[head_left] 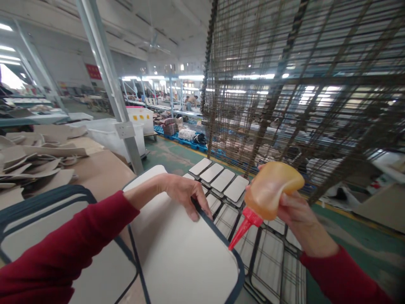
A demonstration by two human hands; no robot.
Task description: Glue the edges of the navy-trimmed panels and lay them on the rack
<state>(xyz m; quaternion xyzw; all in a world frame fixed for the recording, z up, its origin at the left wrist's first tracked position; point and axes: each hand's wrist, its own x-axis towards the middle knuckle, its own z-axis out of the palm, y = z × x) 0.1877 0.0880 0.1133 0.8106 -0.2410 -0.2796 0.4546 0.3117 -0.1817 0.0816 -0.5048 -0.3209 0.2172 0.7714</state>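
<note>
My right hand [292,211] is wrapped round a soft squeeze bottle [268,190] of amber liquid, tipped downward. Its red nozzle [242,232] points at the dark-edged rim of a pale panel [183,257], with the tip at or just above the border near the right corner. My left hand [186,194] grips that panel's far edge, thumb on the pale face and fingers over the dark border. Beneath my left sleeve lies a stack of similar dark-edged panels [104,257].
Beyond the panel, rows of pale pieces lie on wire racks [234,185]. Tall wire racks [268,84] rise at the right. Cut pieces [38,160] are piled on the left table [98,169], near a metal post [110,76] and white bins [107,131]. People work far off.
</note>
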